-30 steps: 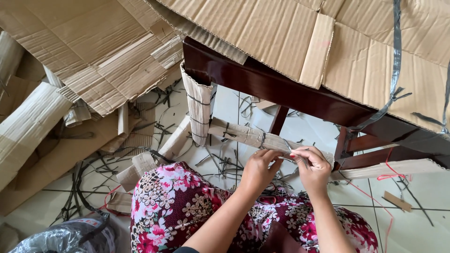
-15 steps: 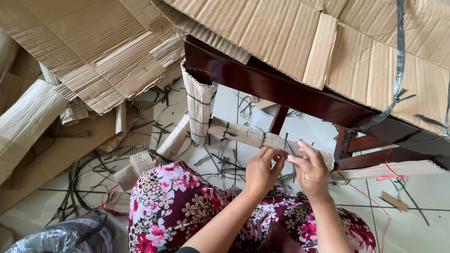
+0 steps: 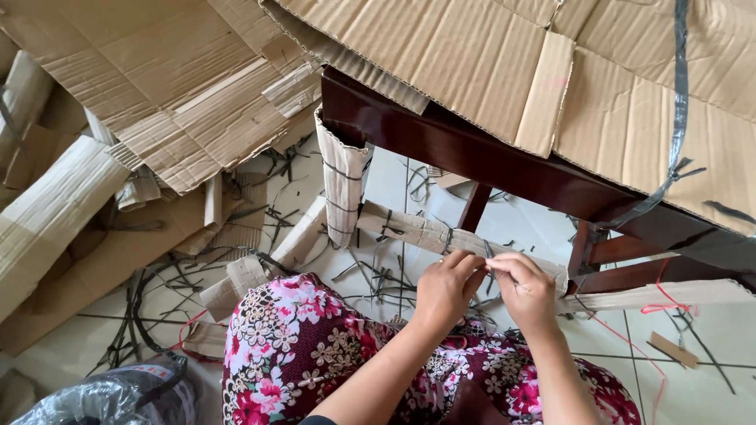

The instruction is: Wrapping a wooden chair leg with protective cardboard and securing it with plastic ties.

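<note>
A grey plastic bag [image 3: 110,397] sits at the lower left, bulging and knotted with a dark strap; what it holds cannot be made out through the crinkled film. The thing in hand is a thin black plastic strap [image 3: 488,253] looped round a cardboard-wrapped rail [image 3: 425,232] of a dark red-brown wooden table [image 3: 441,145]. The rail runs low, from the cardboard-wrapped leg [image 3: 344,185] toward the right, and carries several other dark ties along its length. The strap sits right where the two hands meet, a short tail standing up between the fingertips.

The left hand [image 3: 442,290] reaches up from the flowered lap, fingers bent and pinched on the strap against the rail. The right hand [image 3: 526,290] is curled beside it, thumb and forefinger closed on what looks like the same strap, though the fingers hide the grip itself. Both wrists are raised, knuckles toward the camera.

Large corrugated cardboard sheets [image 3: 181,86] cover the tabletop and lie heaped at the left. Cut black strap offcuts [image 3: 378,275] litter the pale tiled floor [image 3: 693,386].
</note>
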